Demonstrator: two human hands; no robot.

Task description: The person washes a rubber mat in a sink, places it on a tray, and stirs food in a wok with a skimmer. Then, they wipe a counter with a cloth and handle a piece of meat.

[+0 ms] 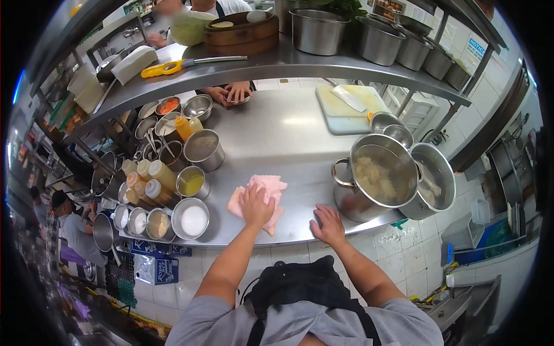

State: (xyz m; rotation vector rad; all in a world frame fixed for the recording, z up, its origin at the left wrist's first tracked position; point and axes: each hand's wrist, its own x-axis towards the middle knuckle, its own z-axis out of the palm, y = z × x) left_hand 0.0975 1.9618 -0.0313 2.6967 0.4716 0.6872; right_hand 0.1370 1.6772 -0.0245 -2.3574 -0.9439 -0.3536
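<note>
A crumpled pink cloth [271,185] lies on the steel table [277,155] near its front edge. My left hand [257,206] rests on top of this cloth with its fingers spread, pressing it flat to the surface. To the right, my right hand [328,224] lies on the table's front edge, fingers apart, holding nothing. Beyond it stands a large steel pot [378,173] with pale lumps in liquid. Left of the cloth are a bowl of white powder [192,219] and a container of yellow liquid [191,183].
Squeeze bottles [158,181] and metal containers crowd the left side. A knife [349,98] lies on cutting boards [337,118] at the back right. Overhead runs a shelf [271,68] with pots. Another person's hands [234,93] are at the table's far edge.
</note>
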